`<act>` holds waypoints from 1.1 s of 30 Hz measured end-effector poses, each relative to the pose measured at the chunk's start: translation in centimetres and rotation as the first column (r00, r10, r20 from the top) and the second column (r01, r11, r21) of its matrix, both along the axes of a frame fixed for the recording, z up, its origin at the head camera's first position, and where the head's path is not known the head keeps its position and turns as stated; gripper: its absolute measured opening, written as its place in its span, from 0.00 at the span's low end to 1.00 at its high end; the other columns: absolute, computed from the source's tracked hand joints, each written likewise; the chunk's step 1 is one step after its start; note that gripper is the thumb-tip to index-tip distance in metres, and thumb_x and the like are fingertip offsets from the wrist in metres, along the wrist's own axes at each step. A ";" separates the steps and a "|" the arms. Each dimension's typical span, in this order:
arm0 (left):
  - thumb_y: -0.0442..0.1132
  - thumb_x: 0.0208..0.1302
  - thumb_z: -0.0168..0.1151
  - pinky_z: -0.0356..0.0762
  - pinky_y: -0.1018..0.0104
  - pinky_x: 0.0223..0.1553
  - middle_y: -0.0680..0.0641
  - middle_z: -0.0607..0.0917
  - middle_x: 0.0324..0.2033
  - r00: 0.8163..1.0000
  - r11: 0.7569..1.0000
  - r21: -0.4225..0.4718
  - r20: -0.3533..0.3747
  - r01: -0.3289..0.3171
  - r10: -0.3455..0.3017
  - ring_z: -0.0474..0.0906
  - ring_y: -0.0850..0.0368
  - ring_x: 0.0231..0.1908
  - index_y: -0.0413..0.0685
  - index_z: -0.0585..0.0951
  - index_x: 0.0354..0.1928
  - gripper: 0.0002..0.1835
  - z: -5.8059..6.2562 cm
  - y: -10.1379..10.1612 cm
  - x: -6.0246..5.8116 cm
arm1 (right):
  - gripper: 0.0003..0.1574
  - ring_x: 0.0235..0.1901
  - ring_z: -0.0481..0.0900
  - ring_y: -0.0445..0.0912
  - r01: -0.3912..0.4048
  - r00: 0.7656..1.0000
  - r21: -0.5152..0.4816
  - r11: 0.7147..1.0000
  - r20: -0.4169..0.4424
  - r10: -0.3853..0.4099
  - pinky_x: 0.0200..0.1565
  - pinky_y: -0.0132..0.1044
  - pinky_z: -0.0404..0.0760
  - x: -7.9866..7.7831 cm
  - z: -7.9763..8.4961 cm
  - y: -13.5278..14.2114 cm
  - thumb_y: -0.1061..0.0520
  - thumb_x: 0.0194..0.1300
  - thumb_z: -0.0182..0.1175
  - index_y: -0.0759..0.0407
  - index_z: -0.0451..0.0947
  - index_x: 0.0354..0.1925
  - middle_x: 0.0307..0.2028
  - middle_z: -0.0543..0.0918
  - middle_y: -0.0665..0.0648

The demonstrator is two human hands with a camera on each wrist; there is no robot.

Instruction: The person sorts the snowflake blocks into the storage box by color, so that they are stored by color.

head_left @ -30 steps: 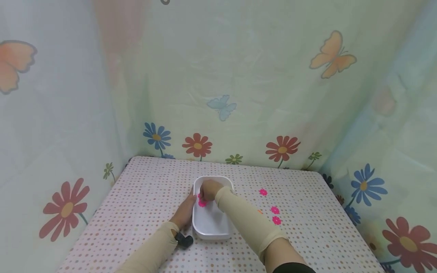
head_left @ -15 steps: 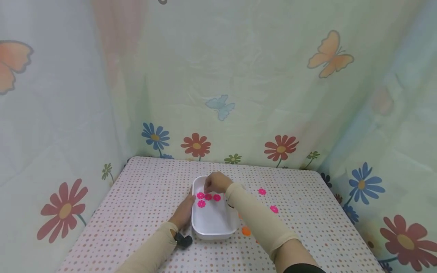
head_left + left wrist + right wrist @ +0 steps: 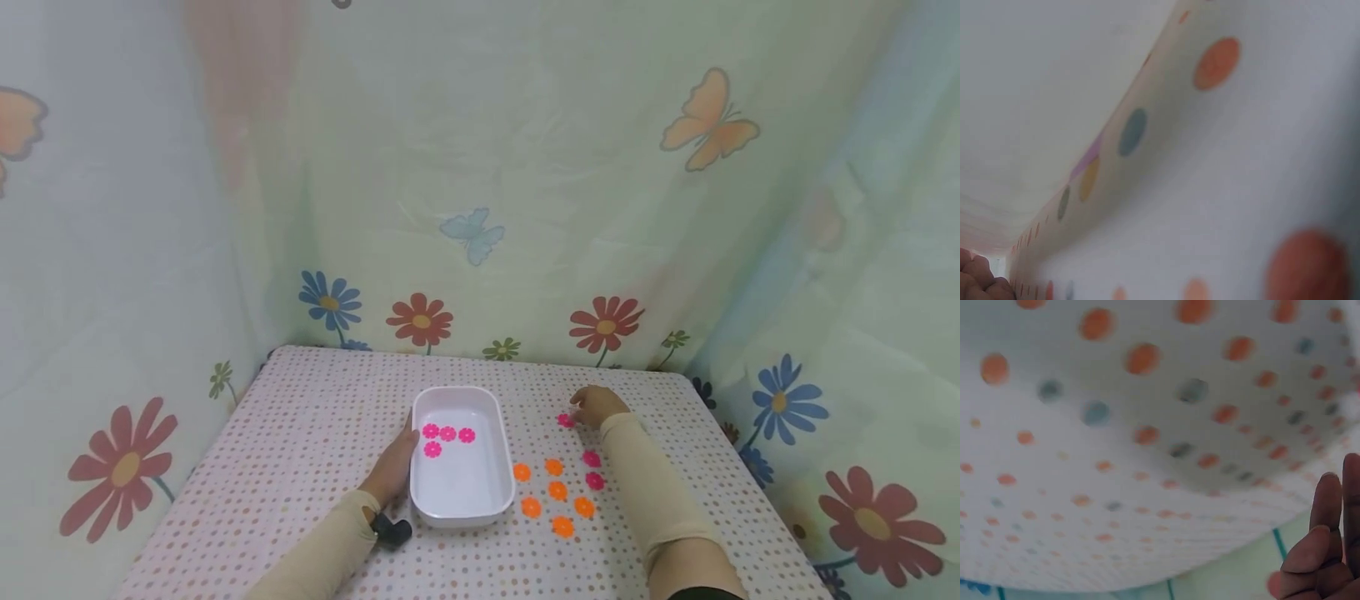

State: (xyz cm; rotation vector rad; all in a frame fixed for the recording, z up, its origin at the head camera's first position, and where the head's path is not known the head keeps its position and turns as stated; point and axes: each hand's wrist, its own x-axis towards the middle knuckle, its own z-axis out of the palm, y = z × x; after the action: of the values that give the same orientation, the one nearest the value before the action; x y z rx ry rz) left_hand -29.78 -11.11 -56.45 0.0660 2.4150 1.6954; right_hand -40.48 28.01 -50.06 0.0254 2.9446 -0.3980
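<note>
Left grip (image 3: 392, 468) against tray (image 3: 461, 487), closure unclear; four pink flowers (image 3: 447, 434) inside. Right grip (image 3: 596, 406) parted at loose flower (image 3: 564, 420).

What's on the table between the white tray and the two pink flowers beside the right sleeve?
Orange flowers lie between the white tray and the two pink flowers, with others set nearer the camera. The head view shows this.

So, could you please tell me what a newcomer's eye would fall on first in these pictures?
A newcomer would probably notice first the white rectangular tray with rounded corners, near the middle of the pale polka-dotted tabletop, with four bright pink flower-shaped pieces inside. Next might come the six orange flower-shaped pieces scattered just to the tray's right, and, farther right, the right hand, its fingers close to another pink piece.
</note>
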 end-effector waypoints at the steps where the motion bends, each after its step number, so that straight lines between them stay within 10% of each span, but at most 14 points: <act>1: 0.57 0.84 0.29 0.37 0.36 0.81 0.53 0.46 0.84 1.000 1.000 -0.004 -0.002 -0.001 0.001 0.39 0.44 0.84 0.64 0.42 0.85 0.32 0.1 0.0 0.0 | 0.21 0.48 0.85 0.55 0.015 1.000 -0.015 1.000 0.007 -0.015 0.54 0.55 0.84 0.0 -0.4 0.3 0.55 0.64 0.74 0.61 0.86 0.54 0.49 0.88 0.62; 11: 0.57 0.84 0.30 0.37 0.35 0.80 0.53 0.47 0.84 1.000 1.000 0.013 0.006 -0.017 0.017 0.40 0.44 0.84 0.66 0.43 0.85 0.32 -0.1 -0.1 0.0 | 0.13 0.35 0.79 0.49 0.059 0.998 -0.008 0.998 -0.017 -0.059 0.42 0.46 0.82 -0.1 -2.2 -1.3 0.55 0.60 0.78 0.58 0.84 0.38 0.35 0.85 0.55; 17: 0.55 0.85 0.30 0.36 0.36 0.81 0.52 0.47 0.84 1.000 1.000 0.025 -0.019 0.006 -0.005 0.39 0.45 0.84 0.61 0.43 0.85 0.33 -0.2 0.0 -0.2 | 0.04 0.36 0.83 0.45 -0.125 0.992 -0.111 0.986 -0.038 0.121 0.42 0.42 0.86 0.3 2.6 -6.0 0.59 0.66 0.72 0.55 0.88 0.40 0.38 0.89 0.53; 23: 0.56 0.85 0.29 0.37 0.37 0.81 0.51 0.47 0.84 1.000 1.000 -0.001 -0.030 0.002 -0.002 0.40 0.43 0.84 0.60 0.43 0.85 0.33 0.1 -0.4 -0.4 | 0.05 0.37 0.87 0.46 -0.386 0.918 -0.205 0.899 0.007 0.396 0.44 0.40 0.88 2.2 7.0 -16.5 0.56 0.62 0.76 0.50 0.90 0.38 0.32 0.89 0.46; 33: 0.57 0.85 0.30 0.42 0.33 0.80 0.45 0.51 0.84 1.000 1.000 0.004 -0.024 0.005 -0.005 0.46 0.38 0.82 0.57 0.44 0.85 0.34 -0.4 0.0 -0.1 | 0.08 0.32 0.84 0.43 -0.372 0.913 0.008 0.928 0.182 0.364 0.41 0.36 0.86 2.5 2.5 -22.7 0.53 0.59 0.79 0.45 0.87 0.28 0.26 0.86 0.46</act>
State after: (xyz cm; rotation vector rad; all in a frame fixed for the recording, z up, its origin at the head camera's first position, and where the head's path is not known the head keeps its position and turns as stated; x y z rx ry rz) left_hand -29.91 -11.15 -56.82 0.0929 2.4270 1.7066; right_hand -37.99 5.33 -47.60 -0.4590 2.6963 -0.2603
